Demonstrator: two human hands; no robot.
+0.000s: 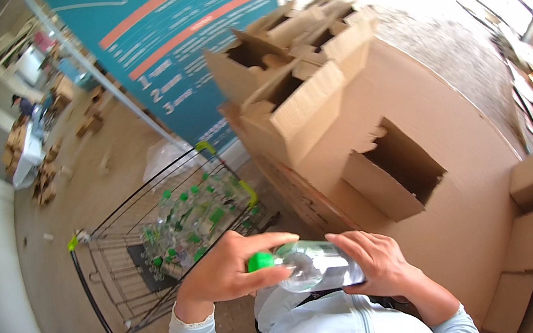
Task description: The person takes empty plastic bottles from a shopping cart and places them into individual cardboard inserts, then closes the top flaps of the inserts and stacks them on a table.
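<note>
A clear plastic bottle [318,265] with a green cap lies sideways in front of my chest, its cap end to the left. My right hand [383,263] wraps round the bottle's base end. From the other side, my left hand [233,269] straddles the cap, thumb and forefinger spread along the neck and shoulder with their tips at the bottle. The green cap shows between those two fingers. Just beyond my left hand stands a wire shopping cart [114,266] holding a heap of clear bottles [193,214] with green caps.
On the right, a large cardboard surface [410,100] bears an open carton [394,170] and a cluster of open boxes [295,84]. Behind the cart rises a teal banner [183,46]. More cartons [526,243] are piled at the far right. A person [23,105] is in the left background.
</note>
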